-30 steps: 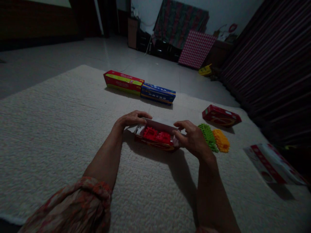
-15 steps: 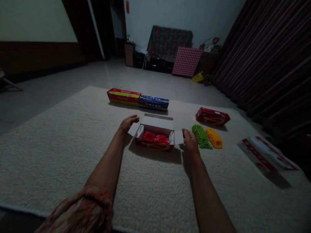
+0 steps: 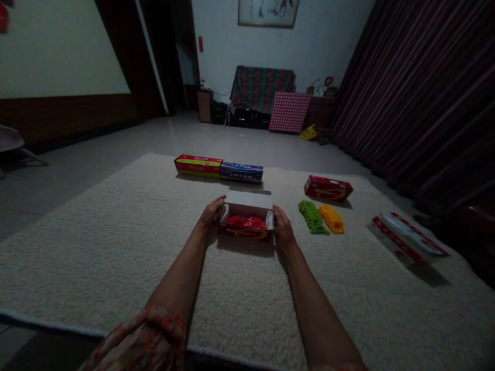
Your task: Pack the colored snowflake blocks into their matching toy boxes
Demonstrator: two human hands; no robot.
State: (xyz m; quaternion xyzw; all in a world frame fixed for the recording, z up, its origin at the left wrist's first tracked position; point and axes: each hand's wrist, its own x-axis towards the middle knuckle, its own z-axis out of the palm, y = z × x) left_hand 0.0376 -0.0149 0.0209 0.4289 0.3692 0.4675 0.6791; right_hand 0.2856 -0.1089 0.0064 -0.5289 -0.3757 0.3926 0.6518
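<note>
A small red cardboard box (image 3: 243, 233) sits on the beige mat in front of me, its white-lined lid (image 3: 248, 199) raised at the back. Red plastic pieces (image 3: 254, 222) lie inside, with a white lining or wrap at each end. My left hand (image 3: 212, 212) grips the box's left end, fingers against the upright side flap. At the right end, my right hand (image 3: 283, 227) holds the other side in the same way. The fingertips are partly hidden behind the box.
A red-green long box (image 3: 198, 167) and a blue box (image 3: 241, 173) stand end to end behind. To the right are green pieces (image 3: 313, 217), orange pieces (image 3: 331, 219), a closed red box (image 3: 328, 189) and a red-white package (image 3: 410, 237). All rest on the mat (image 3: 127, 247).
Both hands have moved inward to the box's ends. The side flaps, spread outward before, now stand upright. The view has tilted up, showing more wall.
</note>
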